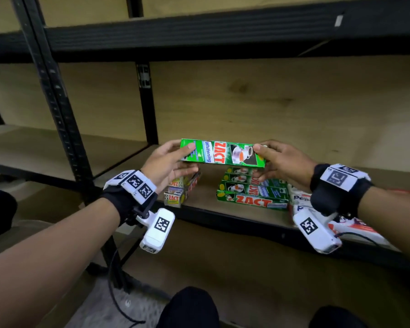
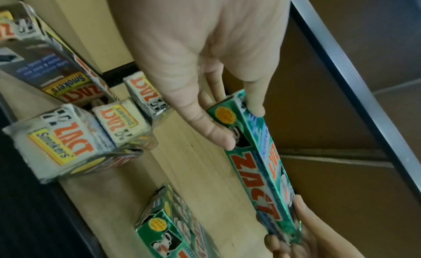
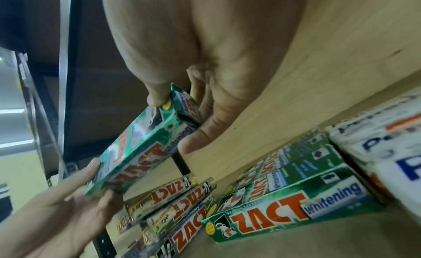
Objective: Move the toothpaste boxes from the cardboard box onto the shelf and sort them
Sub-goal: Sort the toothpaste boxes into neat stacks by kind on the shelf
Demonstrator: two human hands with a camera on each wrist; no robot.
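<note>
I hold a green ZACT Whitening toothpaste box (image 1: 223,153) (image 2: 257,162) (image 3: 139,146) level above the wooden shelf (image 1: 199,200), one end in each hand. My left hand (image 1: 169,162) (image 2: 218,117) pinches its left end between thumb and fingers. My right hand (image 1: 277,162) (image 3: 182,117) pinches the right end. Below the box lies a stack of green ZACT boxes (image 1: 253,192) (image 3: 291,204) (image 2: 168,226). Silver ZACT Smokers boxes (image 1: 181,190) (image 2: 75,135) (image 3: 173,207) lie to its left. The cardboard box is out of view.
White Pepsodent boxes (image 1: 301,202) (image 3: 385,150) lie at the right of the green stack. A black metal upright (image 1: 148,100) and the shelf above (image 1: 199,36) frame the bay. A cable (image 1: 114,280) hangs from my left wrist. My knees (image 1: 189,308) are at the bottom.
</note>
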